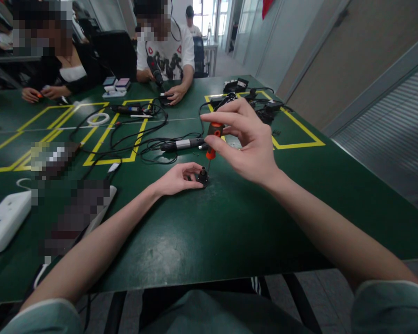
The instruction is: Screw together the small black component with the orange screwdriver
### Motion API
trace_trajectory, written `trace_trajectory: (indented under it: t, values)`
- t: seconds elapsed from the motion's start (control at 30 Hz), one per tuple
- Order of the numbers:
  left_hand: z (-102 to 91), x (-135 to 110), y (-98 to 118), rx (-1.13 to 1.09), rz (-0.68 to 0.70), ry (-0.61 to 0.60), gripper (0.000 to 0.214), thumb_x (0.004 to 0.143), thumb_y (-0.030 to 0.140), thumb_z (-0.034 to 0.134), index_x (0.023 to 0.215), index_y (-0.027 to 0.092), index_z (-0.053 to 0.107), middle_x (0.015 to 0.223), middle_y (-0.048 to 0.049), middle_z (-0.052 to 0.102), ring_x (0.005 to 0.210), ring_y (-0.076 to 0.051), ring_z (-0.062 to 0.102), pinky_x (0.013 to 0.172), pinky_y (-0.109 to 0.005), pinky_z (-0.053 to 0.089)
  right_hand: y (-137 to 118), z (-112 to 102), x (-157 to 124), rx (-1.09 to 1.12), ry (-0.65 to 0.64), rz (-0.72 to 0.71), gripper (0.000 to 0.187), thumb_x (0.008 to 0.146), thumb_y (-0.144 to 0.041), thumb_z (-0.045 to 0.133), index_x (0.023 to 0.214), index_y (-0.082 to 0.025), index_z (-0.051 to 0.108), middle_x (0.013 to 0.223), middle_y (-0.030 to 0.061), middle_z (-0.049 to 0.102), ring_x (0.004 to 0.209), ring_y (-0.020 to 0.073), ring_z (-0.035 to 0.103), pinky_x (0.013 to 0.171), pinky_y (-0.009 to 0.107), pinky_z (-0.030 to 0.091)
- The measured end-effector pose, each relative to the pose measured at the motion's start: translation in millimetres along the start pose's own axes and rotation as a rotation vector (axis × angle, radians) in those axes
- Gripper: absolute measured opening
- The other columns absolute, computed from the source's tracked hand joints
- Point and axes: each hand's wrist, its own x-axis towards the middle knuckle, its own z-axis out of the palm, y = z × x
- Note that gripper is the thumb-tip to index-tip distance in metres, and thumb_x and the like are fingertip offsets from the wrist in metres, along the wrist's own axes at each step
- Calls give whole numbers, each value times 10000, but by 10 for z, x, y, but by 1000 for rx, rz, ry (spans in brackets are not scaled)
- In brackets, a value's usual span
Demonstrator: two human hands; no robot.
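My left hand point(177, 178) rests on the green table point(202, 241) and pinches a small black part point(202, 176) against its surface. My right hand point(245, 139) hovers above it, fingertips closed round the orange handle of a small screwdriver point(213, 139). The screwdriver stands nearly upright with its tip down on the black part. Both forearms reach in from the near edge.
A black and silver electric tool point(183, 144) with tangled cables lies just beyond my hands. Black parts and cables point(264, 109) sit inside a yellow-taped box at the far right. Two other people sit at the far side. A white box point(3, 220) lies at the left edge.
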Motion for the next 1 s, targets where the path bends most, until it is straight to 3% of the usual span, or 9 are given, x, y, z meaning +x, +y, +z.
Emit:
trace_trajectory:
  t: [0.2,0.33,0.57,0.67,0.83,1.0]
  values:
    - [23,-4,-27,-45,-13,28,619,671,332,915,1169,165,586,954,-36,736,677,-97,621,635,-216,482,3,6,-10,69,-49,31,273,1002,-361,616,1237,-272,721,1170,46,736,1082,213,718,896,367,654]
    - [49,-5,-18,-4,-3,61,515,673,345,908,1054,154,619,962,-44,733,695,-102,621,662,-231,495,11,11,-10,20,-21,14,259,934,-354,719,1181,-278,740,1171,50,714,1097,233,703,873,375,656]
    - [50,18,-6,32,32,8,405,742,344,846,1051,139,683,984,-46,724,692,-93,573,687,-247,489,-17,7,-6,82,-67,6,266,1002,-336,610,1230,-274,731,1149,50,741,1079,218,719,958,412,635]
    - [48,17,-10,64,48,-12,374,768,345,824,1052,137,698,1006,-55,731,721,-104,585,707,-253,495,-12,10,-7,61,-58,16,276,975,-389,663,1213,-270,734,1155,51,739,1075,220,714,925,395,646]
    - [65,-4,-22,42,32,24,522,754,344,848,1177,163,603,1075,-79,753,696,-100,607,645,-229,465,3,15,0,6,-9,8,256,932,-385,724,1169,-296,755,1182,55,708,1132,249,688,865,393,657]
    - [89,-7,-6,94,44,61,477,748,383,858,1094,160,617,1023,-65,735,693,-98,590,636,-223,456,-9,16,-3,59,-59,25,259,1003,-358,620,1227,-275,719,1176,47,732,1099,217,705,918,389,640]
